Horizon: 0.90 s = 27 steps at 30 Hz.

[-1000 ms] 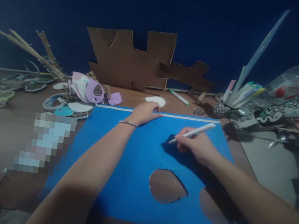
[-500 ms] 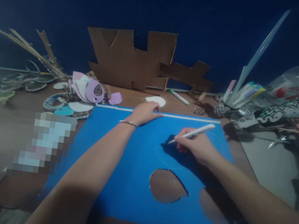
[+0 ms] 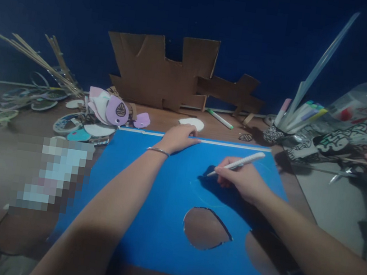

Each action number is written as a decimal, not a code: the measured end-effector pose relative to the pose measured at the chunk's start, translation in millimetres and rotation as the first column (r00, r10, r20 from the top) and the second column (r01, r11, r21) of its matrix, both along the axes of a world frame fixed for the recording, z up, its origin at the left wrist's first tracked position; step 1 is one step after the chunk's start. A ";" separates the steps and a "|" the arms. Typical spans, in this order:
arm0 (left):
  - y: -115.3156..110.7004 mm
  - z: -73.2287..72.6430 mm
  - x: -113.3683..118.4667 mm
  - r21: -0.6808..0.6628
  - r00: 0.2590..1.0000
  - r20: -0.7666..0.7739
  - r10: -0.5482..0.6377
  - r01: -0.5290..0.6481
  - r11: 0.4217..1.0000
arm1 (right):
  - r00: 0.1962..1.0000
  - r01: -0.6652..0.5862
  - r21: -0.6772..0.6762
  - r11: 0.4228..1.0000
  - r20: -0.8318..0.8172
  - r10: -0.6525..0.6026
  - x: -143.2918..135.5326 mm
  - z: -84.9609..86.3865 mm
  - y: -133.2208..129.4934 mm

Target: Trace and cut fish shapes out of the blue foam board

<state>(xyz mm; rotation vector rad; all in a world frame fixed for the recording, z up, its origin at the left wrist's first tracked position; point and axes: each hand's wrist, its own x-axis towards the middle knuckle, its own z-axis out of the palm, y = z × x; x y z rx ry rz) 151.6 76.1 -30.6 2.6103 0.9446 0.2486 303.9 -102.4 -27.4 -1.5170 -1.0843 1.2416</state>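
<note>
A blue sheet [image 3: 154,224] lies on the brown table, with a drop-shaped hole through it and a second hole partly under my right forearm. My left hand [image 3: 179,138] rests on the sheet's far edge, fingers reaching over it and the thumb apart, holding nothing. A silver bangle circles that wrist. My right hand [image 3: 236,176] is closed on a white pen [image 3: 247,159], its tip at the sheet, by a faint curved line. Shadow darkens the sheet beneath this hand.
Behind the sheet, cut cardboard [image 3: 158,72] leans on the dark blue wall. Purple and white paper shapes [image 3: 115,109] and sticks [image 3: 43,63] stand left. A green-capped marker [image 3: 220,119] lies beyond the sheet. Pens [image 3: 306,116] and scissors [image 3: 342,172] are at the right.
</note>
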 end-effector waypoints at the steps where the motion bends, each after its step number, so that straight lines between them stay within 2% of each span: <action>1: 0.1 0.0 -0.1 0.002 1.000 -0.002 -0.001 0.001 1.000 | 1.000 -0.003 -0.003 1.000 0.003 0.003 -0.2 0.7 -0.1; 10: -0.2 -0.4 1.6 -0.008 0.999 -0.025 0.024 -0.024 1.000 | 0.996 0.043 0.009 0.999 -0.074 -0.043 2.0 -1.3 1.2; 19: 4.7 -7.1 1.2 0.017 1.000 0.025 -0.006 0.005 1.000 | 0.999 0.011 -0.012 1.000 -0.042 -0.011 1.6 -1.4 0.6; 27: 4.8 -5.8 1.1 0.002 1.000 0.004 0.004 -0.004 1.000 | 0.999 -0.002 0.001 1.000 -0.038 0.002 1.5 0.2 0.9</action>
